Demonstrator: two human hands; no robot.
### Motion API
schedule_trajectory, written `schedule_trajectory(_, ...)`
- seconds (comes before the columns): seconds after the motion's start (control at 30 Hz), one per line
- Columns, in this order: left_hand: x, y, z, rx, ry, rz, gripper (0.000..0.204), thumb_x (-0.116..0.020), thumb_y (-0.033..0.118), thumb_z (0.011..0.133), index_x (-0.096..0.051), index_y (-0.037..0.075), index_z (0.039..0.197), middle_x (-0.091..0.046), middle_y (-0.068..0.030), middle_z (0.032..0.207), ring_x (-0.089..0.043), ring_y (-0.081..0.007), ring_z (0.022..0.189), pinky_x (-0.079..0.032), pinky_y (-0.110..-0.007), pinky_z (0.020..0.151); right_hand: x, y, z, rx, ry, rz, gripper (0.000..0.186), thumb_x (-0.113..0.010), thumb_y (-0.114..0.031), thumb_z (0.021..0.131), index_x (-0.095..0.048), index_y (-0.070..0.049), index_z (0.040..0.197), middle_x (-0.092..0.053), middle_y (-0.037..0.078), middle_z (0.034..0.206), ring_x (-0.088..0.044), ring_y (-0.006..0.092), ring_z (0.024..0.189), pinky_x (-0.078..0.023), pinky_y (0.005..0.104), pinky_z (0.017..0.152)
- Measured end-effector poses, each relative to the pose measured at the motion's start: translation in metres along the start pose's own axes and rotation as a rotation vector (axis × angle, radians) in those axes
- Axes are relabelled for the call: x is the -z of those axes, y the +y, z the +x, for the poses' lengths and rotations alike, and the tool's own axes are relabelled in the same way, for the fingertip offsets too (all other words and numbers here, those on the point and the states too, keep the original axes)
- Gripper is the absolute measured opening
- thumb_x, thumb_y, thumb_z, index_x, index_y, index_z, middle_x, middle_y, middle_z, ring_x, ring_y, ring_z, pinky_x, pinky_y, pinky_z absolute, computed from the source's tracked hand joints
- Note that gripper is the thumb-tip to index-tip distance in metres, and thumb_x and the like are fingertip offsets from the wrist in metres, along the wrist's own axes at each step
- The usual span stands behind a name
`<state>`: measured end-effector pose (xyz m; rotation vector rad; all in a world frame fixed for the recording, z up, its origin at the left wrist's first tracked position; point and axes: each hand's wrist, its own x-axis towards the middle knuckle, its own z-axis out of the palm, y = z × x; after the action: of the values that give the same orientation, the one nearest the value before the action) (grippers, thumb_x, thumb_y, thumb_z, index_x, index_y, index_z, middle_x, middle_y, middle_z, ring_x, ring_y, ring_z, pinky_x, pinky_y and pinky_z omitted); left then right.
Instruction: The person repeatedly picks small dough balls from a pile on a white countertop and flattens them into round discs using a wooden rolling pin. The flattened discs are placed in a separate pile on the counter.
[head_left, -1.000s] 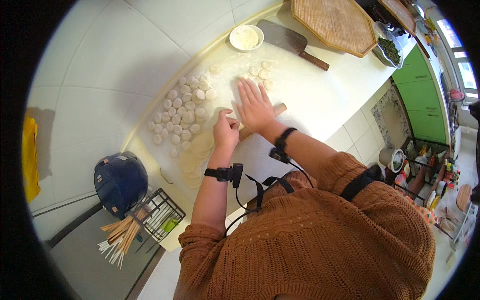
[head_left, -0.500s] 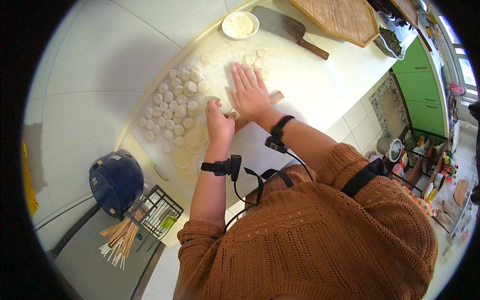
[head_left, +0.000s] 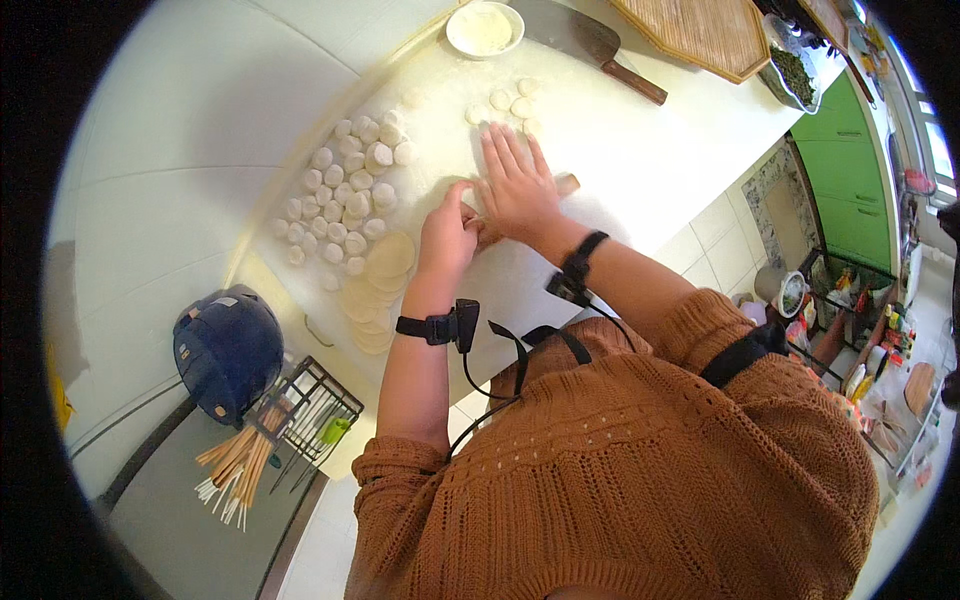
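Note:
My right hand (head_left: 520,190) lies flat, fingers stretched, over a wooden rolling pin (head_left: 568,185) whose one end sticks out beyond the palm. Touching it on the left is my left hand (head_left: 449,230), closed in a pinch at a dough wrapper that the hands almost wholly hide. Left of this hand, rolled dough wrappers (head_left: 390,256) overlap in a stack on the floured white worktop (head_left: 640,150). Many small dough balls (head_left: 335,192) cluster farther left. Several flattened dough pieces (head_left: 500,100) lie just beyond my right fingertips.
At the far edge stand a white bowl of flour (head_left: 485,30), a cleaver (head_left: 600,45) and a wooden tray (head_left: 700,30). A container of chopped greens (head_left: 793,78) is at the far right. A dark blue appliance (head_left: 228,355) and a wire rack with chopsticks (head_left: 310,410) stand left.
My left hand has moved in against my right, its fingers now closer together. My right hand has shifted slightly along with the rolling pin. The whole view has moved a little.

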<state>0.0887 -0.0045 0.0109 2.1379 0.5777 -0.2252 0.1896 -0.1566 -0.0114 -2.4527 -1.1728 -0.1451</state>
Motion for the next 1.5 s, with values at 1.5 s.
schedule_trajectory(1.5,0.015,-0.005,-0.049,0.108,0.268,-0.250,0.059,-0.075,0.001,0.096,-0.050,0.006,0.149,-0.077,-0.0176,0.109,-0.076,-0.0335,0.092,-0.060,-0.041,0.086,0.040,0.012,-0.062,0.110,-0.199,0.080,0.072,-0.055,-0.034,0.109,-0.037,0.002,0.168,-0.037,0.021,0.175,-0.035,0.0355,0.161,-0.023,0.0528,0.132)
